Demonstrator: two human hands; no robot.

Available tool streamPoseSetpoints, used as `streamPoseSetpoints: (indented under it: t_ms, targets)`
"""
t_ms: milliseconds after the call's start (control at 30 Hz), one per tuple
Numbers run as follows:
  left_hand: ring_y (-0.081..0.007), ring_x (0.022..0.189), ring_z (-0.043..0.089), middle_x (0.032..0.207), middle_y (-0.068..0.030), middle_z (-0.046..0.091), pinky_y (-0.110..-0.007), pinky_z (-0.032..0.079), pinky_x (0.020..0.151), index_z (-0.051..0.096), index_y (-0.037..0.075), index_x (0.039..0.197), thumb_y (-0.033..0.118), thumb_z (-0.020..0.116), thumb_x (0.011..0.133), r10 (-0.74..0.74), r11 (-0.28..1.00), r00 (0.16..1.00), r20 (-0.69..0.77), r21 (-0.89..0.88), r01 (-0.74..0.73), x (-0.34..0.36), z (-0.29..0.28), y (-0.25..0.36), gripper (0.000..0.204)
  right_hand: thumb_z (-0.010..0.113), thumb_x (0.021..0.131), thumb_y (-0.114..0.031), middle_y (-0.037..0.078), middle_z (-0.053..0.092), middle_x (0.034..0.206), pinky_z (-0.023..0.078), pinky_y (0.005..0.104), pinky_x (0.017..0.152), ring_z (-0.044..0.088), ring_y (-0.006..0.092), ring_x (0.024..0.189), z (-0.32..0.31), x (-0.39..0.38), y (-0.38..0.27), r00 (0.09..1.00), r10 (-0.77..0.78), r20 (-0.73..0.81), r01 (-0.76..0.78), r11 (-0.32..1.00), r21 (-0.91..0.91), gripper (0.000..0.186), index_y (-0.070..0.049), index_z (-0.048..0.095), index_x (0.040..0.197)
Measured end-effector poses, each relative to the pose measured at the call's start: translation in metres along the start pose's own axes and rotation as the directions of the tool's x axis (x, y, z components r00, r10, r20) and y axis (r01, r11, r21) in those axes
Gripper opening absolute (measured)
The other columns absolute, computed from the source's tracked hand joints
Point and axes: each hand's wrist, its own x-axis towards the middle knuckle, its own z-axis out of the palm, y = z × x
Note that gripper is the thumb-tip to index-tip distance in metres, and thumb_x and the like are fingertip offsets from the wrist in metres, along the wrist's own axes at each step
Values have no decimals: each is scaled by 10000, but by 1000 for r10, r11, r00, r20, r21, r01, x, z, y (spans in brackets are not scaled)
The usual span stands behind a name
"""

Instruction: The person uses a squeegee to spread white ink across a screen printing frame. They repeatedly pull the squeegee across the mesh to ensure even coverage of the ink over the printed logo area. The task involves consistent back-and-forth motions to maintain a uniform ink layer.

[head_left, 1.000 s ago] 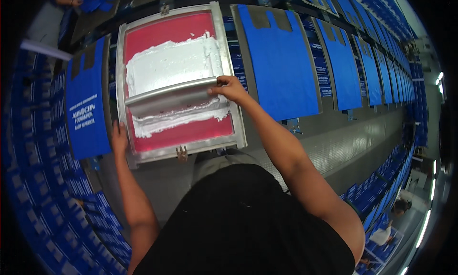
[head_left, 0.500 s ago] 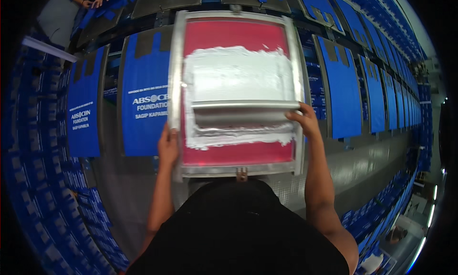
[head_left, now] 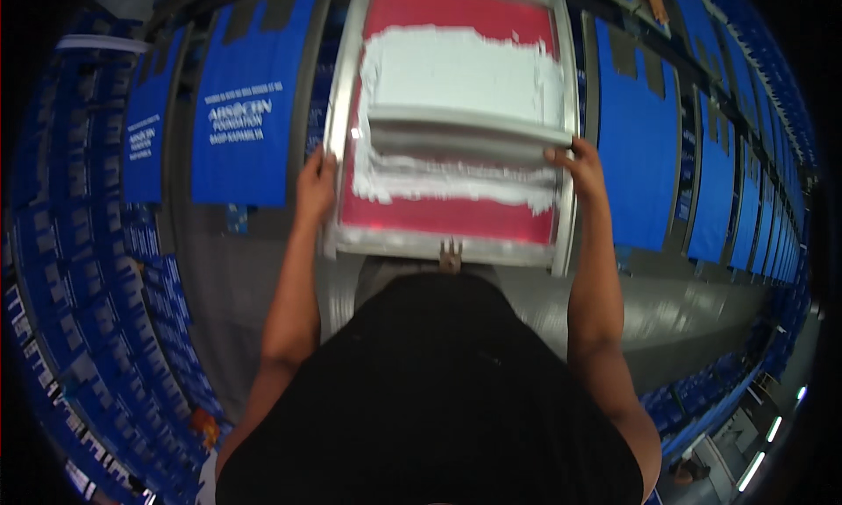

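Observation:
A silk-screen frame [head_left: 566, 84] with metal rails and red mesh lies in front of me. White ink [head_left: 460, 71] covers the middle of the mesh in a thick, uneven-edged patch. Across the lower part of that patch rests a wide metal squeegee [head_left: 456, 137], a ridge of ink along its near side. My left hand [head_left: 317, 187] is closed on the frame's left rail, fingers partly hidden. At the squeegee's right end, my right hand [head_left: 585, 167] grips it with thumb and fingers, close beside the right rail. What lies beneath the screen is hidden.
Left of the frame, a blue fabric piece [head_left: 246, 137] with white print lies on a board. Unprinted blue pieces [head_left: 638, 145] continue rightward in a row. Blue stacks [head_left: 79, 268] line the left side. Another person's hand [head_left: 653, 1] shows at the top right.
The screen frame has shifted right relative to the printed piece, opening a gap between them. Both hands keep their holds, and the squeegee stays low on the ink. The view has also shifted.

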Motion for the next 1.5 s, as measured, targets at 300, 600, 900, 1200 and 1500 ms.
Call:
streamPoseSetpoints:
  t_ms: [300, 600, 900, 1200, 1500]
  targets:
    - [-186, 1141, 549, 1259, -156, 598, -289, 414, 969, 465, 8, 1380, 371, 544, 977, -6, 981, 999, 31, -195, 12, 18, 16, -33, 548, 791, 719, -122, 77, 689, 988, 431, 299, 899, 609, 161, 934, 4, 10, 37, 994, -1, 107, -3, 999, 43, 427, -6, 661, 1109]
    - [-194, 1120, 563, 1237, -145, 611, -294, 422, 958, 504, 34, 1354, 357, 529, 984, -7, 968, 1000, 29, -250, 14, 12, 21, -32, 491, 781, 742, -130, 66, 688, 1011, 428, 297, 901, 604, 153, 943, 4, 12, 40, 993, -36, 116, 28, 997, 75, 421, -10, 652, 1125]
    - [-308, 1113, 570, 1218, -184, 604, -371, 425, 974, 498, 42, 1352, 401, 560, 948, 134, 991, 990, -36, 35, -133, 26, 31, -59, 544, 791, 733, -186, 57, 666, 928, 447, 287, 793, 588, 146, 861, -5, 13, 47, 995, -67, 68, 74, 992, -106, 360, -1, 660, 1013]
    - [-300, 1061, 559, 1088, -132, 606, -426, 444, 892, 621, 74, 1111, 232, 736, 732, 497, 425, 615, 612, 446, -788, -30, 8, 92, 427, 602, 640, 22, 137, 657, 973, 372, 534, 1010, 602, 315, 968, 43, -83, -8, 850, -296, 435, 521, 356, -776, 429, -68, 622, 1059]
    - [-333, 934, 623, 936, -137, 671, -435, 491, 836, 664, 60, 979, 83, 723, 682, 537, 515, 738, 408, 534, -671, 89, 48, 153, 303, 615, 690, -60, 148, 684, 880, 438, 485, 874, 640, 339, 865, 27, 63, -75, 877, -312, 365, 456, 304, -837, 312, -87, 669, 996]
